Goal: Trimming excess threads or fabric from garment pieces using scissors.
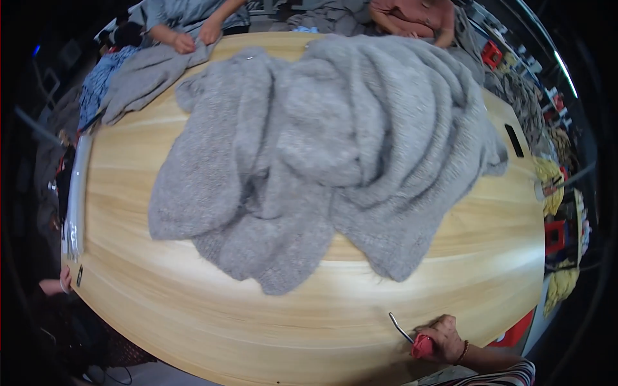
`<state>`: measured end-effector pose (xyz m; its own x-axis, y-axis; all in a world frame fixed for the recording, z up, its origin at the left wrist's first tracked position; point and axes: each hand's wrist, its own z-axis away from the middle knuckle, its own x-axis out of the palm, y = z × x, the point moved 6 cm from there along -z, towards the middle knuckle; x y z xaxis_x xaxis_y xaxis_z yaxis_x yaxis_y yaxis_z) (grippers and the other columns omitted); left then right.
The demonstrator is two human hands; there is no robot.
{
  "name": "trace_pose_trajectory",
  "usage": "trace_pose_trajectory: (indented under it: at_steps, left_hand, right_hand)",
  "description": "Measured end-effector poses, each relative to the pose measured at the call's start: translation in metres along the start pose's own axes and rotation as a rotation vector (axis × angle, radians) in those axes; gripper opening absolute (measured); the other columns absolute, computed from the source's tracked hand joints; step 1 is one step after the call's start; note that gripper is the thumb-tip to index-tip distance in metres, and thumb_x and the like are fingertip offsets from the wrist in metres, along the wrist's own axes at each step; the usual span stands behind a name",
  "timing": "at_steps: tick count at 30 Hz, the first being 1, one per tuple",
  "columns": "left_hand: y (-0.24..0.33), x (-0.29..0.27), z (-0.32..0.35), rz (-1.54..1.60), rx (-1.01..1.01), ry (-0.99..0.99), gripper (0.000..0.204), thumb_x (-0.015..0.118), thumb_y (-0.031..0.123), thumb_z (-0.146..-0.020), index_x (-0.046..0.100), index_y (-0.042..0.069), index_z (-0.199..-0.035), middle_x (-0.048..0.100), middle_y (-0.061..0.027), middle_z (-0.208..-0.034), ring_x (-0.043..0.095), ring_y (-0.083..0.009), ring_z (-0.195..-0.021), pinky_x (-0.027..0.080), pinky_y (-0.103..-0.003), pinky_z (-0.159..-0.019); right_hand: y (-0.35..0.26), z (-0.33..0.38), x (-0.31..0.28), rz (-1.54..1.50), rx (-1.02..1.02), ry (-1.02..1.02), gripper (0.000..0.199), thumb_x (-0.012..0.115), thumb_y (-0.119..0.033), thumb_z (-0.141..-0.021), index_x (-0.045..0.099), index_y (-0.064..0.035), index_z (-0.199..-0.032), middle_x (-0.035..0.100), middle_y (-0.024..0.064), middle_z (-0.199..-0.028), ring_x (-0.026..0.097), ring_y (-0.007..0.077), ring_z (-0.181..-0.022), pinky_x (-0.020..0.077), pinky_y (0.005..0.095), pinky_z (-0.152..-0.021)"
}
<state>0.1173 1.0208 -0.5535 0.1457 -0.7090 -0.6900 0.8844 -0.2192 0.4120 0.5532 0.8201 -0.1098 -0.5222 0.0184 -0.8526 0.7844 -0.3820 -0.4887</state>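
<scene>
My right hand is at the table's near right, closed around the red handle of a small tool. From the handle a thin metal rod with a bent tip points up and left. A beaded bracelet and a striped sleeve show on that arm. My left hand is out of view. Beyond the tool lies a large heap of grey fuzzy knitwear, rumpled in thick folds. Another grey knitted piece spreads on its left side, its lower parts hanging toward me. The tool does not touch the knitwear.
A pale wooden table fills the middle. Across it, one person's hands handle a grey garment; another person sits right of them. Someone's hand grips the left edge, near a clear plastic roll. Red stools stand at right.
</scene>
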Motion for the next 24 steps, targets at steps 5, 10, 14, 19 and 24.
trace_pose_trajectory:
  at_steps: [5,10,14,19,24]
  left_hand:
    - [-0.025,-0.039,-0.015,0.012,0.044,0.113,0.038,0.067,0.025,-0.090,0.062,0.007,-0.123,0.058,-0.0180,-0.126,0.055,-0.0322,-0.115,0.045,-0.057,-0.091]
    - [-0.041,-0.053,-0.021,0.091,0.132,0.214,0.035,0.068,0.024,-0.090,0.064,0.006,-0.120,0.062,-0.0180,-0.122,0.059,-0.0314,-0.112,0.047,-0.054,-0.090]
    - [-0.051,-0.051,-0.016,0.198,0.236,0.256,0.032,0.068,0.023,-0.090,0.066,0.005,-0.117,0.065,-0.0180,-0.119,0.062,-0.0307,-0.109,0.049,-0.051,-0.089]
    - [0.050,-0.139,0.073,0.893,0.240,0.079,0.026,0.066,0.018,-0.092,0.061,0.004,-0.072,0.064,-0.0023,-0.072,0.055,-0.0099,-0.065,0.048,-0.028,-0.062]
    - [0.142,-0.272,0.216,0.211,0.345,0.496,0.035,0.050,0.036,-0.102,0.063,0.006,-0.115,0.055,-0.0194,-0.126,0.060,-0.0410,-0.099,0.053,-0.044,-0.080]
  right_hand:
    - [0.000,0.006,-0.003,-0.050,-0.029,0.016,0.068,0.082,-0.039,-0.068,0.058,-0.0133,-0.126,0.061,0.0060,-0.112,0.052,0.0260,-0.096,0.0333,0.0431,-0.090]
    - [-0.006,0.015,-0.013,-0.063,-0.042,0.140,0.065,0.078,-0.040,-0.075,0.056,-0.0133,-0.130,0.059,0.0081,-0.106,0.053,0.0269,-0.095,0.0332,0.0415,-0.092]
    - [-0.018,0.018,-0.007,-0.071,-0.127,0.314,0.059,0.076,-0.037,-0.080,0.055,-0.0142,-0.130,0.060,0.0082,-0.105,0.056,0.0257,-0.099,0.0342,0.0399,-0.094]
    - [-0.008,0.040,0.010,0.006,0.002,0.395,0.063,0.076,-0.040,-0.078,0.054,-0.0124,-0.131,0.062,0.0110,-0.111,0.055,0.0288,-0.109,0.0338,0.0411,-0.098]
    - [-0.006,0.043,0.014,-0.023,0.047,0.433,0.067,0.076,-0.043,-0.077,0.054,-0.0109,-0.132,0.061,0.0132,-0.116,0.054,0.0310,-0.114,0.0328,0.0432,-0.100]
